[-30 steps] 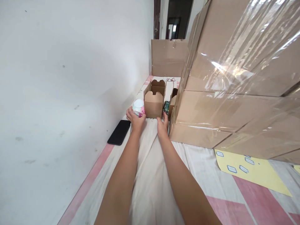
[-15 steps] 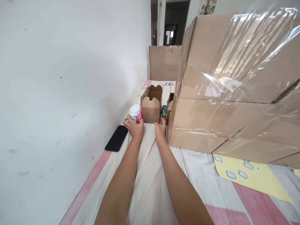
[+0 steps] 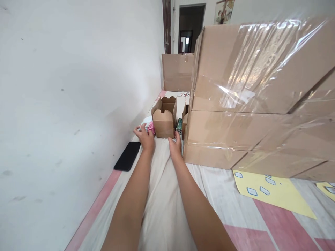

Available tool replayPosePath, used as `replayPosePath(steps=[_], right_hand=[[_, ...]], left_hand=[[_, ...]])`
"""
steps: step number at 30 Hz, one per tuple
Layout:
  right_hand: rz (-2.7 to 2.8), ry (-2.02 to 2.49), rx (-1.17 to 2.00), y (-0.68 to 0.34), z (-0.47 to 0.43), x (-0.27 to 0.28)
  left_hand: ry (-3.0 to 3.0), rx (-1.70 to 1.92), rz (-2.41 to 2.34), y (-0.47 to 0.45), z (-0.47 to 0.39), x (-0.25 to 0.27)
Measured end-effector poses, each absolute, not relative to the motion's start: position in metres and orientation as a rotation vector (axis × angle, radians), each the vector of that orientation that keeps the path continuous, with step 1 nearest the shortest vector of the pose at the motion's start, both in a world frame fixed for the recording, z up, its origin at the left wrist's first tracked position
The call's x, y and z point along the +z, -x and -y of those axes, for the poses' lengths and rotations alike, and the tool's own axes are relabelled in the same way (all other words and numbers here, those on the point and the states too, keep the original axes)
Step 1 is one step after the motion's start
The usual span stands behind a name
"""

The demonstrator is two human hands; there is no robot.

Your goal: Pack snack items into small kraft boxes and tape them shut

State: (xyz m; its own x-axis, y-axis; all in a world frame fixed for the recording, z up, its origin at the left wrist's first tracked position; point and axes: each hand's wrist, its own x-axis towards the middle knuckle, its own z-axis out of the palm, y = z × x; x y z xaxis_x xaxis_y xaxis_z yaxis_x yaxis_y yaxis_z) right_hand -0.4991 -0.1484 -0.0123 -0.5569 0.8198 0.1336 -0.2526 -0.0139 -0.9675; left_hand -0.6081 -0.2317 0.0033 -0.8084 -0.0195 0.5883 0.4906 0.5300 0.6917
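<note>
Lower right, the yellow sheet's (image 3: 277, 202) markings are too small to read. Mid-frame, my half-curled left grip (image 3: 147, 139) is at the pink-and-white tub (image 3: 151, 128), its top showing less than before; my loosely bent right grip (image 3: 175, 145) is by the green packet (image 3: 179, 124), beside the open box (image 3: 163, 128). Whether either holds, I can't tell.

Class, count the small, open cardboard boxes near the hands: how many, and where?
2. The left box stands between the pink-and-white item and the green item; the right box is just right of the green item, partly hidden by the large carton stack, which may hide more.
</note>
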Motion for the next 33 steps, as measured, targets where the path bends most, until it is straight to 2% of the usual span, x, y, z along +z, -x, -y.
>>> replayPosePath(steps=[5, 15, 20, 24, 28, 33], right_hand=[[1.505, 0.592, 1.66, 0.498, 0.148, -0.016], [1.636, 0.614, 1.559, 0.499, 0.147, -0.019], [1.917, 0.587, 1.385, 0.494, 0.148, -0.015], [1.859, 0.572, 1.367, 0.495, 0.147, -0.01], [1.794, 0.516, 1.373, 0.491, 0.153, 0.008], [1.971, 0.469, 1.316, 0.458, 0.171, 0.061]], left_hand=[[0.59, -1.13, 2.336, 0.595, 0.22, 0.007], [0.237, -0.953, 2.645, 0.591, 0.224, 0.0], [0.362, -0.953, 2.574, 0.599, 0.22, 0.001], [0.501, -0.993, 2.495, 0.609, 0.224, 0.004], [0.618, -1.047, 2.418, 0.602, 0.239, 0.014], [0.719, -1.11, 2.259, 0.555, 0.29, 0.039]])
